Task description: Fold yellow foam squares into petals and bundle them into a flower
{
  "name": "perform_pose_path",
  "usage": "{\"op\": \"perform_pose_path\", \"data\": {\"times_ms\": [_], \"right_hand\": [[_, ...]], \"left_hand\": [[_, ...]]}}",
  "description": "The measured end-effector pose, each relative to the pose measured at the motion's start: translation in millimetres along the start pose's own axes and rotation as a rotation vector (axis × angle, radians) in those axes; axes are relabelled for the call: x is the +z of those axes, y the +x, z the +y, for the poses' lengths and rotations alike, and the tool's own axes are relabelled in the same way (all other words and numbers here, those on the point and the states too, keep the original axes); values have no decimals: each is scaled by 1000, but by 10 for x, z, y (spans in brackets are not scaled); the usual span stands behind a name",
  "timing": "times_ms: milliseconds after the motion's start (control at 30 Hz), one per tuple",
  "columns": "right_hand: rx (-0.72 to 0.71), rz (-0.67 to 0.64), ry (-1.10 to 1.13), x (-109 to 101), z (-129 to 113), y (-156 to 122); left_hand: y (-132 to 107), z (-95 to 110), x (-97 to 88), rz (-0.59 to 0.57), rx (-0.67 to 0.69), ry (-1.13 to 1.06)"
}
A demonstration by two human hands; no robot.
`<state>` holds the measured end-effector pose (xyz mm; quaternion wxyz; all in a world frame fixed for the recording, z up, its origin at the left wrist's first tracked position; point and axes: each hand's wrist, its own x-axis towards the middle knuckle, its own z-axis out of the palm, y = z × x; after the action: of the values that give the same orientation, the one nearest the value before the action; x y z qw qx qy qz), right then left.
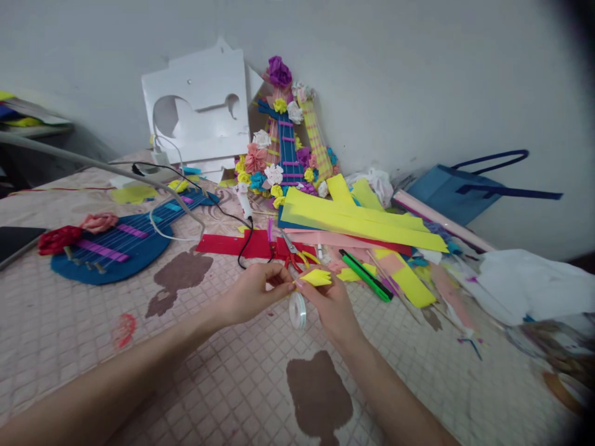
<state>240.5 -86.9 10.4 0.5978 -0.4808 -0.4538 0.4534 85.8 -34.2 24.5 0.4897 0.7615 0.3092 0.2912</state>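
My left hand (255, 291) and my right hand (331, 302) meet over the middle of the table, both pinching a small folded piece of yellow paper (316, 277). A roll of clear tape (298, 310) hangs just below, between the two hands, seemingly looped on a finger of my right hand. Red-and-yellow-handled scissors (294, 251) lie just beyond my fingers on a red paper strip (232, 244). A green utility knife (365, 275) lies to the right of the hands.
Yellow paper strips (357, 220) are piled at centre right. A blue paper guitar (116, 244) with paper roses lies at left; another decorated guitar (290, 145) leans on the wall beside a white cut-out board (198, 108). A blue bag (458, 189) and white plastic (534, 285) sit at right.
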Motion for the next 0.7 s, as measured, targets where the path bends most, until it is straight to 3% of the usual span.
{"op": "perform_pose_path", "data": {"times_ms": [167,300,433,700], "right_hand": [[28,-45,142,-11,46,-49],[87,-202,55,-10,30,-102],[122,-246,10,1,22,-118],[5,-179,-179,-52,2,-85]], "left_hand": [[9,14,-22,188,3,93],[2,2,-33,290,52,159],[-7,0,-41,293,59,182],[28,11,-75,217,-27,-27]]}}
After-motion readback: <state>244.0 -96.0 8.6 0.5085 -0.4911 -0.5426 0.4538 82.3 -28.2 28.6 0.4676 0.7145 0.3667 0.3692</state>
